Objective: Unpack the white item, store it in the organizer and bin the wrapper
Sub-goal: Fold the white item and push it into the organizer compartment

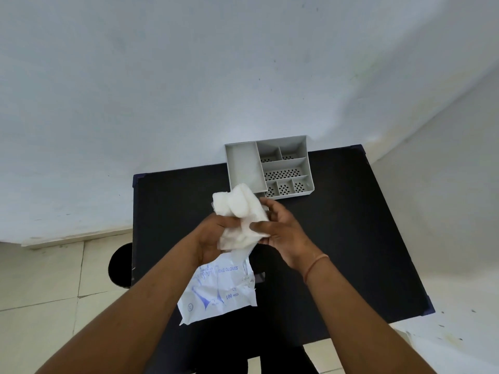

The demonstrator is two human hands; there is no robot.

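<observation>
A bundle of white plastic gloves (237, 209) sticks up out of a clear wrapper (218, 290) printed with blue text. My left hand (209, 240) grips the wrapper's top, and the bag hangs down below it. My right hand (280, 229) pinches the white bundle from the right side. Both hands are above the black table (337, 238), just in front of the grey organizer (270, 168), which stands against the wall with several empty compartments.
A black round bin (121, 265) stands on the tiled floor left of the table. A white wall rises behind the table and another lies to the right. A dark stool or leg shows below the table's near edge.
</observation>
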